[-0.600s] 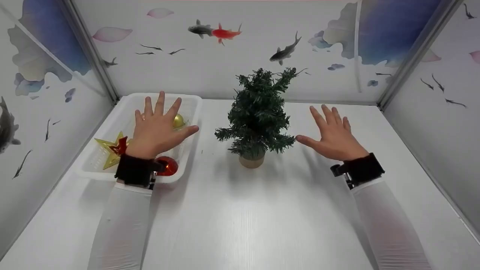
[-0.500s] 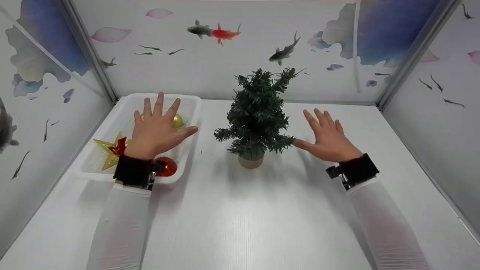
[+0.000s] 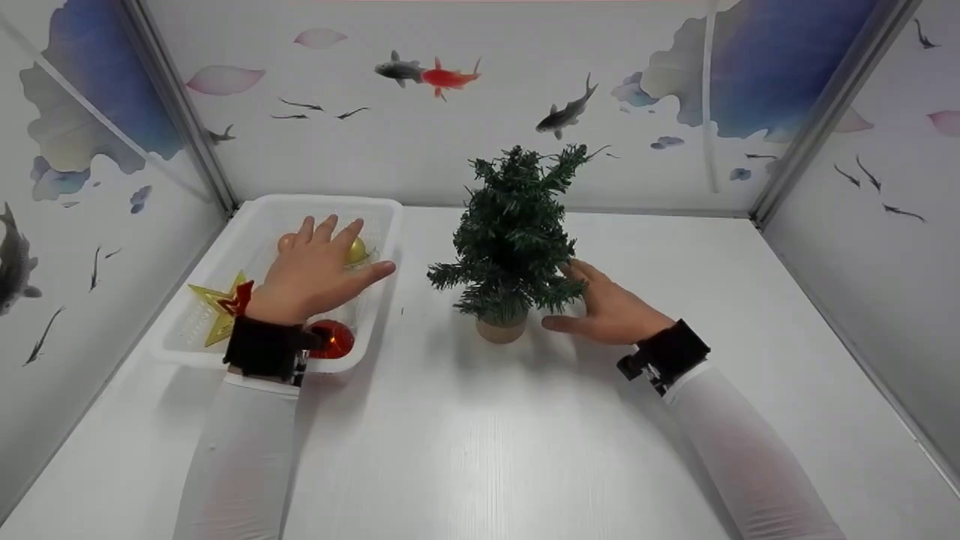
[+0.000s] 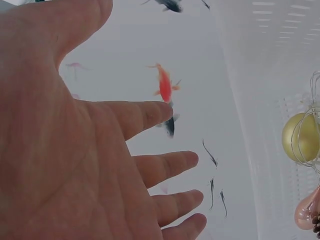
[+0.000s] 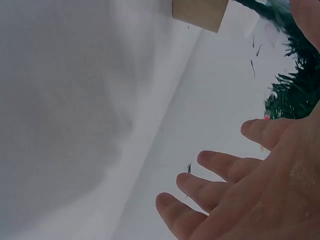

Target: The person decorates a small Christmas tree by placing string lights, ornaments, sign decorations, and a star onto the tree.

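Note:
A small green artificial Christmas tree (image 3: 517, 225) stands upright on a round tan base (image 3: 501, 330) in the middle of the table. My right hand (image 3: 619, 307) is at its right side, fingers extended and partly hidden behind the lower branches, thumb pointing at the base. In the right wrist view the fingers (image 5: 220, 167) are spread beside the branches (image 5: 295, 90), with nothing in the palm. Over the white basket (image 3: 386, 217) hovers my left hand (image 3: 315, 274), fingers spread and holding nothing. Beneath it lie a gold star with a red bow (image 3: 219, 307), a red ball (image 3: 334, 339) and a yellow-gold ball (image 4: 300, 137).
A pinkish ornament (image 4: 307, 210) and thin wire loops also show in the basket from the left wrist. White panels printed with fish (image 3: 450, 77) and petals enclose the table (image 3: 480, 450) at the back and both sides.
My right hand has moved left and slightly down to the tree, its fingers passing behind the lower branches. The left hand stays over the basket, its fingers now lower.

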Action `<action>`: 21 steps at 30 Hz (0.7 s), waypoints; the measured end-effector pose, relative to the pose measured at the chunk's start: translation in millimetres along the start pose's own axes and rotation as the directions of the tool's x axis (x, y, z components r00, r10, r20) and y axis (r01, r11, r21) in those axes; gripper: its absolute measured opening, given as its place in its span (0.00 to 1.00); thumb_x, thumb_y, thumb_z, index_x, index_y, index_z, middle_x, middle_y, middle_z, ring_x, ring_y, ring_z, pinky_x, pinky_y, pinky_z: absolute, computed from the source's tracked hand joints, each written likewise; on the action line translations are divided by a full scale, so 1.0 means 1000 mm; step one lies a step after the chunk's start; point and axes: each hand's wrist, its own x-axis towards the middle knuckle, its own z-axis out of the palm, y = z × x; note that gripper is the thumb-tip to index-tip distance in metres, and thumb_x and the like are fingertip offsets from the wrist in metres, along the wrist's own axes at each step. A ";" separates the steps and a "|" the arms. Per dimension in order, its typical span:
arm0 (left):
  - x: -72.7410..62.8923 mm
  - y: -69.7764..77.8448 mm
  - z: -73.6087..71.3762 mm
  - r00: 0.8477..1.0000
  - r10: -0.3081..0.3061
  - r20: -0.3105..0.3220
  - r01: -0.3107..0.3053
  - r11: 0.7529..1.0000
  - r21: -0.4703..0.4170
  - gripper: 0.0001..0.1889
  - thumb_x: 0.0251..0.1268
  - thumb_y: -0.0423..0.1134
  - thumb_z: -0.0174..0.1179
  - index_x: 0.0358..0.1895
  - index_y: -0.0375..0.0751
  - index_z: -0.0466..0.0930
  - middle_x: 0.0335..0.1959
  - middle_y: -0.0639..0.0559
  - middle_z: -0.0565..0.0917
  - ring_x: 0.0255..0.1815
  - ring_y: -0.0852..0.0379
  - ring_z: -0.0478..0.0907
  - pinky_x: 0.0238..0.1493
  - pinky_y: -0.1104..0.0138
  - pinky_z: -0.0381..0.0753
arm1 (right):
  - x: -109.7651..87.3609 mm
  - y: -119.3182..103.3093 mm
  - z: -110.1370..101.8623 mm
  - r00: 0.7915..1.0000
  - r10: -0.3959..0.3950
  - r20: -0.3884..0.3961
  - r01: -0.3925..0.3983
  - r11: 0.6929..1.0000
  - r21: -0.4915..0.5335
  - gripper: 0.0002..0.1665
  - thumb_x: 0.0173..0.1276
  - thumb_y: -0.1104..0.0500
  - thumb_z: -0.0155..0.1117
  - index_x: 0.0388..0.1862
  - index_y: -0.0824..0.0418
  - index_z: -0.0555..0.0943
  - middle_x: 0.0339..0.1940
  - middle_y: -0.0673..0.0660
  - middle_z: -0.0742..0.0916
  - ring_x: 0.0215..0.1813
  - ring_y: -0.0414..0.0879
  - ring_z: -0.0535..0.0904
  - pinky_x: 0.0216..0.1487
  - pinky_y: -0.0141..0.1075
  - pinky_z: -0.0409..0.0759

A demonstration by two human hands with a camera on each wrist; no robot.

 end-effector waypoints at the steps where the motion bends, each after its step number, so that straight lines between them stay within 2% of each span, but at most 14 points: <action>1: -0.001 -0.001 0.000 1.000 -0.001 0.012 0.001 1.000 -0.003 0.53 0.53 0.83 0.36 0.77 0.53 0.50 0.77 0.38 0.51 0.77 0.30 0.39 0.68 0.34 0.43 | 0.002 -0.002 0.004 1.000 -0.006 0.003 0.006 1.000 0.019 0.61 0.49 0.19 0.58 0.78 0.39 0.49 0.80 0.43 0.49 0.73 0.53 0.65 0.66 0.52 0.68; 3: -0.001 -0.003 -0.001 1.000 0.002 0.021 -0.002 1.000 -0.009 0.52 0.54 0.82 0.35 0.77 0.52 0.51 0.77 0.37 0.51 0.77 0.29 0.40 0.69 0.35 0.43 | 0.004 -0.011 0.009 0.999 -0.045 -0.010 0.046 0.996 0.075 0.58 0.50 0.22 0.63 0.76 0.32 0.49 0.79 0.41 0.52 0.71 0.52 0.67 0.65 0.54 0.70; 4: -0.001 -0.004 -0.001 1.000 0.002 0.026 -0.002 1.000 -0.012 0.52 0.55 0.82 0.35 0.77 0.51 0.51 0.77 0.37 0.52 0.77 0.29 0.41 0.70 0.36 0.43 | 0.005 -0.016 0.011 0.997 -0.074 -0.020 0.076 0.992 0.106 0.59 0.51 0.25 0.66 0.75 0.26 0.43 0.78 0.39 0.53 0.74 0.50 0.62 0.68 0.55 0.66; 6: -0.001 -0.006 -0.001 0.999 0.000 0.042 0.001 1.000 -0.023 0.52 0.55 0.82 0.35 0.77 0.50 0.51 0.77 0.37 0.52 0.76 0.29 0.42 0.71 0.38 0.43 | 0.006 -0.026 0.013 0.985 -0.170 -0.038 0.174 0.967 0.188 0.55 0.53 0.33 0.71 0.73 0.23 0.48 0.75 0.36 0.61 0.73 0.46 0.63 0.67 0.55 0.67; 7: -0.002 -0.009 -0.001 0.999 -0.003 0.048 0.005 1.000 -0.031 0.52 0.55 0.82 0.35 0.77 0.49 0.52 0.77 0.37 0.53 0.76 0.29 0.43 0.71 0.38 0.43 | 0.010 -0.033 0.014 0.965 -0.262 -0.025 0.260 0.938 0.230 0.49 0.56 0.37 0.71 0.72 0.27 0.56 0.71 0.38 0.68 0.70 0.45 0.67 0.65 0.52 0.69; 9: -0.004 -0.013 -0.001 0.998 -0.014 0.060 0.017 0.999 -0.048 0.52 0.55 0.82 0.36 0.77 0.49 0.52 0.77 0.38 0.53 0.76 0.30 0.44 0.72 0.39 0.44 | 0.015 -0.044 0.016 0.919 -0.393 -0.023 0.381 0.876 0.297 0.38 0.58 0.44 0.73 0.66 0.33 0.68 0.62 0.39 0.76 0.62 0.41 0.72 0.62 0.46 0.73; 10: -0.004 -0.016 -0.001 0.997 -0.019 0.068 0.023 0.998 -0.056 0.53 0.55 0.82 0.36 0.77 0.49 0.51 0.77 0.38 0.53 0.76 0.31 0.45 0.72 0.39 0.46 | 0.018 -0.048 0.018 0.898 -0.439 -0.018 0.422 0.849 0.319 0.33 0.58 0.45 0.72 0.63 0.35 0.72 0.57 0.40 0.78 0.58 0.40 0.74 0.59 0.42 0.74; 12: -0.006 -0.022 -0.002 0.997 -0.031 0.077 0.037 0.997 -0.070 0.53 0.54 0.82 0.37 0.77 0.50 0.51 0.77 0.39 0.54 0.77 0.34 0.46 0.71 0.39 0.50 | 0.027 -0.053 0.021 0.841 -0.540 -0.025 0.515 0.787 0.341 0.26 0.60 0.46 0.72 0.57 0.40 0.75 0.51 0.43 0.80 0.54 0.41 0.75 0.57 0.38 0.75; 13: -0.008 -0.025 -0.003 0.996 -0.039 0.081 0.045 0.996 -0.074 0.53 0.54 0.82 0.37 0.77 0.50 0.51 0.77 0.39 0.54 0.77 0.35 0.46 0.70 0.38 0.52 | 0.030 -0.055 0.022 0.825 -0.563 -0.037 0.540 0.770 0.340 0.27 0.59 0.47 0.72 0.57 0.42 0.74 0.51 0.44 0.79 0.54 0.41 0.75 0.59 0.38 0.74; 15: -0.010 -0.033 -0.005 0.996 -0.038 0.082 0.045 0.996 -0.081 0.52 0.55 0.81 0.37 0.77 0.49 0.51 0.76 0.38 0.55 0.77 0.36 0.47 0.69 0.38 0.54 | 0.032 -0.058 0.023 0.837 -0.542 -0.072 0.534 0.781 0.325 0.37 0.57 0.45 0.74 0.64 0.40 0.69 0.57 0.40 0.77 0.60 0.37 0.72 0.64 0.37 0.70; 17: -0.012 -0.040 -0.006 0.996 -0.032 0.083 0.040 0.995 -0.091 0.51 0.57 0.80 0.38 0.77 0.49 0.51 0.76 0.39 0.57 0.76 0.38 0.50 0.69 0.38 0.56 | 0.034 -0.061 0.024 0.843 -0.531 -0.088 0.528 0.784 0.326 0.42 0.55 0.45 0.75 0.67 0.40 0.64 0.60 0.40 0.75 0.65 0.38 0.70 0.69 0.41 0.66; 19: -0.014 -0.047 -0.007 0.995 -0.028 0.094 0.038 0.993 -0.109 0.49 0.59 0.78 0.40 0.77 0.48 0.52 0.73 0.41 0.61 0.74 0.40 0.57 0.68 0.41 0.60 | 0.033 -0.063 0.026 0.866 -0.496 -0.072 0.490 0.808 0.327 0.46 0.55 0.45 0.75 0.69 0.40 0.61 0.63 0.41 0.73 0.68 0.38 0.67 0.71 0.45 0.63; 21: -0.017 -0.054 -0.006 0.992 -0.042 0.115 0.057 0.991 -0.124 0.48 0.59 0.77 0.43 0.76 0.49 0.54 0.72 0.44 0.65 0.72 0.42 0.62 0.66 0.42 0.64 | 0.032 -0.065 0.028 0.895 -0.446 -0.020 0.427 0.841 0.331 0.46 0.56 0.43 0.74 0.69 0.38 0.59 0.63 0.41 0.71 0.68 0.38 0.65 0.71 0.47 0.61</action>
